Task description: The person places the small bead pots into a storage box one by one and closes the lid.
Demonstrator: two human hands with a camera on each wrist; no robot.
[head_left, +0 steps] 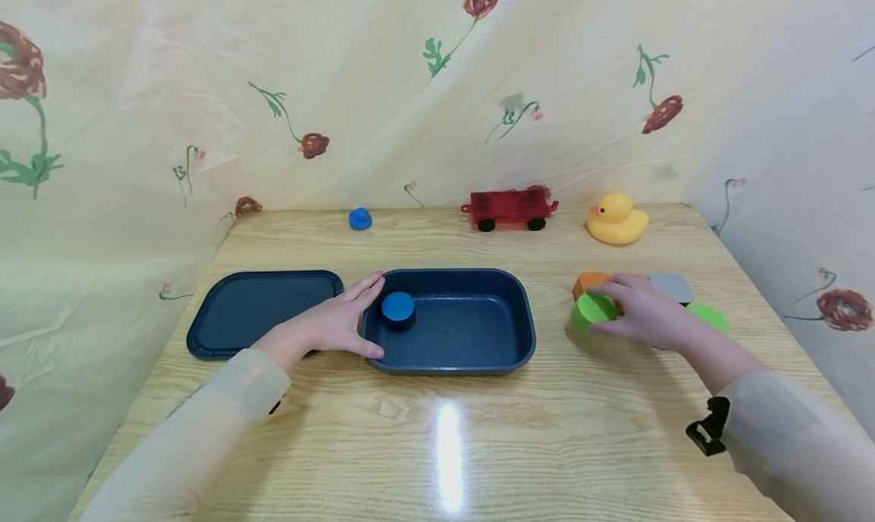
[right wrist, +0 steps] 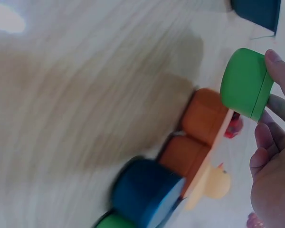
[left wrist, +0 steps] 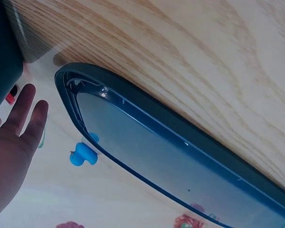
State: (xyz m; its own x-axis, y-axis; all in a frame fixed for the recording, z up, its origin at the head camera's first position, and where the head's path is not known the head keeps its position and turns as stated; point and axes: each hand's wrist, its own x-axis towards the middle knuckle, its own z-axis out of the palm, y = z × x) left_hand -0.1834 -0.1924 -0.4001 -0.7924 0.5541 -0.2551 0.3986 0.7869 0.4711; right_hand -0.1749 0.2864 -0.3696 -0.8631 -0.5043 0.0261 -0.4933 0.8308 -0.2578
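My right hand (head_left: 639,309) pinches a small round green container (right wrist: 244,83), with a seam near its top, between thumb and fingers. In the right wrist view it hangs above the table, beside two orange pieces (right wrist: 204,116). My left hand (head_left: 335,321) rests at the left end of a dark blue box (head_left: 465,336), its thumb and fingers spread along the rim. Inside the box, at the left, stands a round blue container (head_left: 398,307). Left of the box lies a dark blue lid (head_left: 263,313), rim upward, partly behind my left forearm.
Right of my hand are a grey-topped blue piece (head_left: 671,286) and another green container (head_left: 709,317). Along the back stand a small blue duck (head_left: 360,218), a red toy wagon (head_left: 509,207) and a yellow rubber duck (head_left: 617,219). Flowered cloth hangs behind the table.
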